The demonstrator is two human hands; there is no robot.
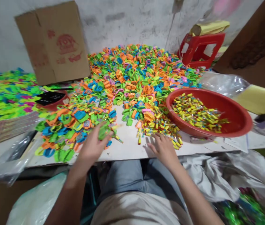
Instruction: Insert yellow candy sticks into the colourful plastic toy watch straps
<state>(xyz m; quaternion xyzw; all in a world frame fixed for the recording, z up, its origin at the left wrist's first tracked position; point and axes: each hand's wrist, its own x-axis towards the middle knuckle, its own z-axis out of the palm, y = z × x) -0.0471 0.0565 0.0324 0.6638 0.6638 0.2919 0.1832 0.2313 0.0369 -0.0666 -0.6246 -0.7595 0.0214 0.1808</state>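
My left hand [93, 145] is closed around a green plastic toy [103, 131], beside a heap of orange, blue and green toys [76, 120]. Below its fingertips a small wrapped stick [118, 139] shows over the white table [123, 150]. My right hand [162, 147] reaches to the near edge of a pile of small yellow wrapped pieces [160, 125], its fingers spread. Whether its fingertips touch a piece is hard to tell. More yellow pieces [195, 112] fill much of the red basin [233, 122] to the right.
A large mound of colored toys [137, 68] covers the back. Cardboard box [57, 47] stands behind, left. A black item lies on a small red bowl [55, 104]. Red stool [202, 48] stands back right, near clear plastic bags [223, 82]. Bright flat pieces [8, 93] lie far left.
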